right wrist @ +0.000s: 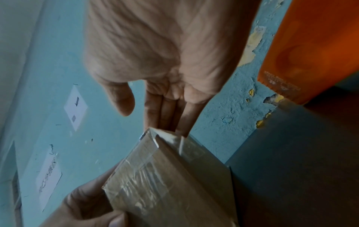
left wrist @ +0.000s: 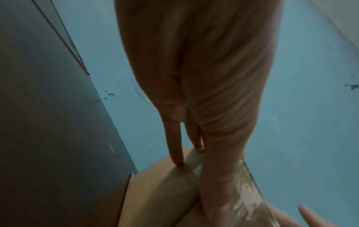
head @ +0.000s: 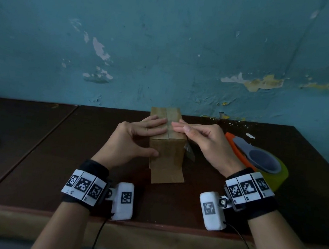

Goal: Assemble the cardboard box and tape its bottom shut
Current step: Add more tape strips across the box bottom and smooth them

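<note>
1. Two hands on the cardboard box point(head: 167, 145), which stands on the desk point(head: 50, 161) just left of the tape dispenser point(head: 259, 157), its taped bottom face turned up. I take the dispenser as my landmark throughout.
2. Left hand point(head: 136, 139): fingers point(left wrist: 174, 145) straight and flat on the top face left of the seam, thumb along the near side wall. It steadies by pressing; nothing is pinched.
3. Right hand point(head: 201, 141): fingers point(right wrist: 167, 113) extended, tips on the clear tape point(head: 168, 125) at the seam, between the left hand and the dispenser. I judge this to be smoothing.
4. A loose tape end point(head: 189, 150) hangs off the box edge on the dispenser side, wrinkled in the right wrist view.
5. Risks, as I judge them: hard pressure could buckle the flaps inward, since I see nothing supporting them; the wrinkled end may trap air and lift; uneven pushing could tip the upright box toward the dispenser.
6. Contents: the interior is hidden. I cannot tell whether anything is inside.
7. Dispenser holds a yellowish roll; how much remains is unclear.
</note>
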Demonstrator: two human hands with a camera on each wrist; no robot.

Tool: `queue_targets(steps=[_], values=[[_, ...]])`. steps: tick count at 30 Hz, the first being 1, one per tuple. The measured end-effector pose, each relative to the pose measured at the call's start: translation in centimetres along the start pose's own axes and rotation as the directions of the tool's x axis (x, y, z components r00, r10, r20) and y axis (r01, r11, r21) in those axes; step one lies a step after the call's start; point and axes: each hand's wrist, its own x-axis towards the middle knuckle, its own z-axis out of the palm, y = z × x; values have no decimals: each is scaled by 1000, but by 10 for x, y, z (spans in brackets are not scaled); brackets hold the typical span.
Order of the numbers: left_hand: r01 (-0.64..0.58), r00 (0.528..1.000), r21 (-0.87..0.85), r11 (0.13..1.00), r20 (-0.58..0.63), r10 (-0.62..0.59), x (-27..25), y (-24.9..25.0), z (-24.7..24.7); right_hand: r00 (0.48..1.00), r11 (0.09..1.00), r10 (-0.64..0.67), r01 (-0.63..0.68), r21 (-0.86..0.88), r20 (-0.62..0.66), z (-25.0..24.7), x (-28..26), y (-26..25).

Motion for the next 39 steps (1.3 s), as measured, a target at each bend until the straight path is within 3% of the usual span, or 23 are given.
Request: queue_targets(steps=[6,13,30,39], values=[[2,1000,1,1000,14,-2,-1,-1,-1,993,990,52,-66,121,110,-10,-1,2],[-4,1000,8,1000,9,4,0,-2,-1,991,990,39,-56,126,128,-10,-1,8],[-9,1000,16,1000,9,9,0,-2,0,1000,999,7,-7,-46,15,-4,0,6],[-24,1000,39,999,14,23,0,-2,0,1000,999,10,-11,-38,-28,-1,3,9]])
